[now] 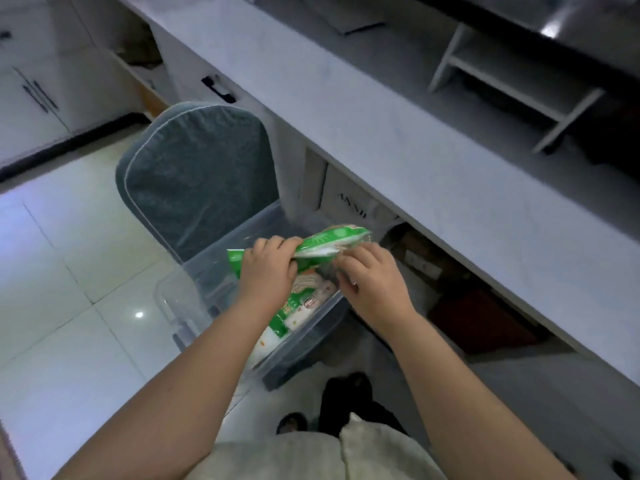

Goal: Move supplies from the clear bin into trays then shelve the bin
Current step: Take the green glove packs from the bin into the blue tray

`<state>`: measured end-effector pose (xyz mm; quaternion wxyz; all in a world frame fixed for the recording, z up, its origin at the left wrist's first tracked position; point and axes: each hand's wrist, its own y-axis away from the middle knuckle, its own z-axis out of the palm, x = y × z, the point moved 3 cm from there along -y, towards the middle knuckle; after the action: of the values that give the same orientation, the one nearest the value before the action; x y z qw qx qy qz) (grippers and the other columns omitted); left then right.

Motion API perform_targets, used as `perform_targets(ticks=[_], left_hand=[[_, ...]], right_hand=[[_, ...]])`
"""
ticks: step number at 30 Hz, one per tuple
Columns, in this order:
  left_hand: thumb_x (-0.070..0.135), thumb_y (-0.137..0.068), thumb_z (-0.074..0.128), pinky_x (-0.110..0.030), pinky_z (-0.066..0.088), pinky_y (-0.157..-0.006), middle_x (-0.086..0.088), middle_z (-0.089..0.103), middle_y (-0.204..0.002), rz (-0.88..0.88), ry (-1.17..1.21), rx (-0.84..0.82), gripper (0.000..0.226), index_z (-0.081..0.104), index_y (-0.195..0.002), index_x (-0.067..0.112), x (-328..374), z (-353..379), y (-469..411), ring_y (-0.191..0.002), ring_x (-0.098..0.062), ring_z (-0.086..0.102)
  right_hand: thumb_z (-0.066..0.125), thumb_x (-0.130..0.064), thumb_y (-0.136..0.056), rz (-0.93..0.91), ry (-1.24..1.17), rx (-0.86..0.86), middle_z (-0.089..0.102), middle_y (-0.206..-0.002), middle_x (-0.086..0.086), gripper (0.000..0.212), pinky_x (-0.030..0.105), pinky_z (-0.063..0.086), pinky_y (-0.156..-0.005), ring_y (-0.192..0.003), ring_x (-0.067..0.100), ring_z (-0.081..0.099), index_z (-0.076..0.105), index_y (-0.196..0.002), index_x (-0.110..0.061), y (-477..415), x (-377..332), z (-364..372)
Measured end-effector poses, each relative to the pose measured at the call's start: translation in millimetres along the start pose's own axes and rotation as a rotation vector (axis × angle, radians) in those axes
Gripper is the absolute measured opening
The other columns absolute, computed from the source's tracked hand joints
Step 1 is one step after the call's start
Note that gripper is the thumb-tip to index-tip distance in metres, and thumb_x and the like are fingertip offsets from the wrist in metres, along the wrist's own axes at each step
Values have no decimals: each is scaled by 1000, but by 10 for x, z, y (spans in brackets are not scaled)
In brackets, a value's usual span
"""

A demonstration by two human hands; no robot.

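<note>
Under-counter box (348, 202) lettered "ANNI"; green packets (330, 244)

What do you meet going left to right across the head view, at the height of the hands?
Tiled floor → clear bin → left hand → green packet → right hand → counter.

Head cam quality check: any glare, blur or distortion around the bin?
Head view: dim, bluish light; a small glare spot on the floor tile; counter edge soft and bowed by the wide lens; clear bin walls faint; green packet and both hands fairly sharp.
</note>
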<state>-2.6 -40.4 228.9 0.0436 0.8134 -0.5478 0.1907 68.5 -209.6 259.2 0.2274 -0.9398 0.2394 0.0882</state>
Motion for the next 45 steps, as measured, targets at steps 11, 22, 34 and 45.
perform_targets(ticks=[11, 22, 34, 45], left_hand=[[12, -78, 66, -45, 47, -74, -7, 65, -101, 358, 171, 78, 40, 63, -117, 20, 1925, -307, 187, -89, -33, 54], [14, -83, 62, -42, 44, -74, -7, 64, -101, 680, 377, 45, 38, 61, -121, 19, 5039, 157, 1041, -90, -31, 52], [13, -82, 58, -45, 48, -75, -6, 64, -100, 832, 426, -3, 35, 62, -117, 19, 7312, 599, 1522, -94, -32, 52], [17, -82, 61, -42, 46, -70, -4, 63, -95, 940, 444, -4, 31, 64, -113, 21, 8699, 1137, 789, -88, -28, 53]], right_hand=[[66, -4, -77, 231, 235, 152, 66, -94, 7, 18, 43, 49, -69, -85, 32, 59, 67, -95, -7, 1620, 489, -1422], [74, -3, -68, 561, 441, 243, 68, -93, 10, 26, 40, 51, -74, -84, 32, 61, 69, -93, -7, 4019, 1163, -3244], [69, -2, -74, 701, 556, 356, 68, -91, 8, 20, 41, 50, -78, -86, 30, 59, 69, -93, -8, 5523, 1956, -4453], [74, -1, -70, 855, 546, 300, 68, -93, 9, 28, 43, 51, -78, -90, 32, 60, 69, -97, -6, 5793, 3342, -4866]])
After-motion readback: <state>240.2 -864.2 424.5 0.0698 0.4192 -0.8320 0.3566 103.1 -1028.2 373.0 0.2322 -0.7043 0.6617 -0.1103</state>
